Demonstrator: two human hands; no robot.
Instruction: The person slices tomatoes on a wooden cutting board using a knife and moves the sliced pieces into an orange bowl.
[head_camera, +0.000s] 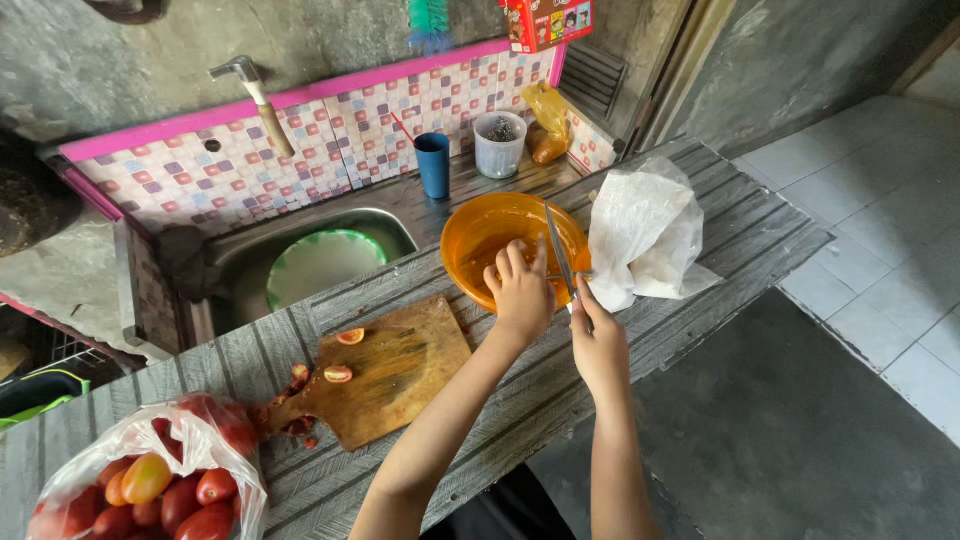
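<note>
Glossy orange plastic bowl (470, 235); metal knife blade (558, 252); worn matt wooden board (395, 370); crinkled white plastic bag (645, 235).

cutting board (395, 375) with tomato pieces (338, 374) | bag of tomatoes (160, 480) | blue cup (433, 165) | sink (235, 265) | white plastic bag (645, 235)

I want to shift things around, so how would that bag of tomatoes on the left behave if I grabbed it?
The bag of tomatoes would probably sag, since its thin plastic looks floppy. It is packed full, so likely heavy for its size. Its mouth gapes open, so round tomatoes might roll out across the counter.
</note>
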